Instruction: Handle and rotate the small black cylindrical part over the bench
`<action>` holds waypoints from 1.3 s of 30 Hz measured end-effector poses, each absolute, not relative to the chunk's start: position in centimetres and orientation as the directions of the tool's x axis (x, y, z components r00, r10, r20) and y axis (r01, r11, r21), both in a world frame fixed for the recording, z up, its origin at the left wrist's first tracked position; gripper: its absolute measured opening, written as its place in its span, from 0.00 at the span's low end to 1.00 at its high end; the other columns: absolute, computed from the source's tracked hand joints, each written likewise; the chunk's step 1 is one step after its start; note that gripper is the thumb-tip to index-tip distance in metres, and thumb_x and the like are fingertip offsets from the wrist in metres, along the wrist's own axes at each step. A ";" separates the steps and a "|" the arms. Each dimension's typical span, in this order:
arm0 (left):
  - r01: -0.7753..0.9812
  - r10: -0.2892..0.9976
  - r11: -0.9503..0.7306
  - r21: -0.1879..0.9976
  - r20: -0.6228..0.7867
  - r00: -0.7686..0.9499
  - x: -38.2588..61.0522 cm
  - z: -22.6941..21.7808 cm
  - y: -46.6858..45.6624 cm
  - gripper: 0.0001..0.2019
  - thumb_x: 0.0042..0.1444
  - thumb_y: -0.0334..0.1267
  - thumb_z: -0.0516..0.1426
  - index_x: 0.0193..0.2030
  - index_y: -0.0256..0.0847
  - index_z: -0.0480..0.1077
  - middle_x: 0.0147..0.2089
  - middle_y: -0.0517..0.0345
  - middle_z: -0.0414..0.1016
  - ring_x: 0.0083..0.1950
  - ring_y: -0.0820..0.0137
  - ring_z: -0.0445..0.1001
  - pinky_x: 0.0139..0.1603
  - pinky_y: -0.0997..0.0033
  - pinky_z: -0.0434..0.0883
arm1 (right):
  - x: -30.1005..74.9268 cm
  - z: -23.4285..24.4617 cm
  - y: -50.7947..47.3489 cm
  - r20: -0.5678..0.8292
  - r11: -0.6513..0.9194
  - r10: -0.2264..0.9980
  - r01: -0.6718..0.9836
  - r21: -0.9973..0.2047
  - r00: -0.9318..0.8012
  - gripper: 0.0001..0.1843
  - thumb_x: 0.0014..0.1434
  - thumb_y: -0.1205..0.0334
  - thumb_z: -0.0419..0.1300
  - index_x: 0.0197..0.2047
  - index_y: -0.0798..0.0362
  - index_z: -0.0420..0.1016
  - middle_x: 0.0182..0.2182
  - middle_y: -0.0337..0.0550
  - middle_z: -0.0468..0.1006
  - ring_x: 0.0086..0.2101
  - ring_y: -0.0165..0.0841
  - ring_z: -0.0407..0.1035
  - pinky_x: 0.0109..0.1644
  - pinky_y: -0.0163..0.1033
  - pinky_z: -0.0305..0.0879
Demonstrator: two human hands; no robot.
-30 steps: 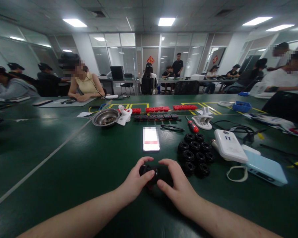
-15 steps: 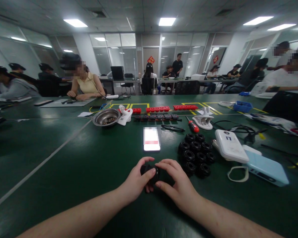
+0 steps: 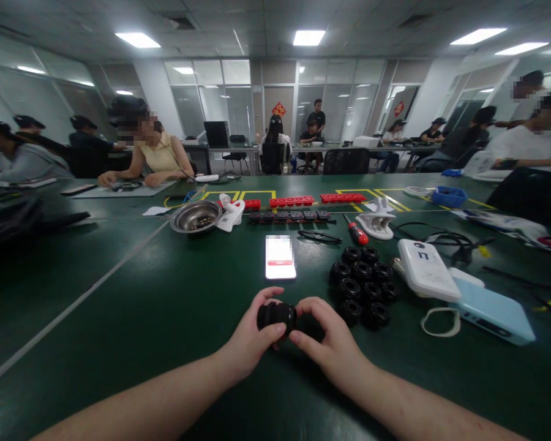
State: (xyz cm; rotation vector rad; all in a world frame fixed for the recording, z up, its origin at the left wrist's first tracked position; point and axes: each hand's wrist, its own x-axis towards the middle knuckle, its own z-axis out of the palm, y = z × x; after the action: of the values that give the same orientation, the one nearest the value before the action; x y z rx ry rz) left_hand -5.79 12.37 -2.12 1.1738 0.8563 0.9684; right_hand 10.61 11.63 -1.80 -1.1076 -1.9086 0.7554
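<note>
Head view, item one: black cylindrical part [image 3: 276,316], pinched between my left hand [image 3: 252,335] and right hand [image 3: 328,343], both closed on it, fingertips meeting. I note it now sits lifted slightly off the bench [image 3: 119,318] where a moment ago it lay lower; I judge handling is under way. Just right of my hands: cluster of black rings [image 3: 362,283]. Beyond them: phone [image 3: 280,257].

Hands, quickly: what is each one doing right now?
Left hand: closed on the small black wheel.
Right hand: gripping the same wheel's other end.
</note>
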 end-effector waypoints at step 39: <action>-0.098 0.952 -0.051 0.994 0.078 0.297 -5.8 -1.7 11.8 0.27 0.42 0.36 0.57 0.50 0.43 0.52 0.39 0.58 0.63 0.39 0.68 0.65 0.42 0.67 0.62 | 10.8 -1.1 11.1 0.469 0.598 0.800 0.559 -0.574 -0.375 0.12 0.51 0.57 0.58 0.39 0.53 0.67 0.37 0.46 0.68 0.40 0.38 0.61 0.44 0.47 0.60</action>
State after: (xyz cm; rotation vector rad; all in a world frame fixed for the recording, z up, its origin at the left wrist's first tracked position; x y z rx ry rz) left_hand -5.77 11.77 -1.73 1.3199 0.8875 1.0682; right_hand 10.83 11.12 -1.13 -1.0708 -2.0848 0.4162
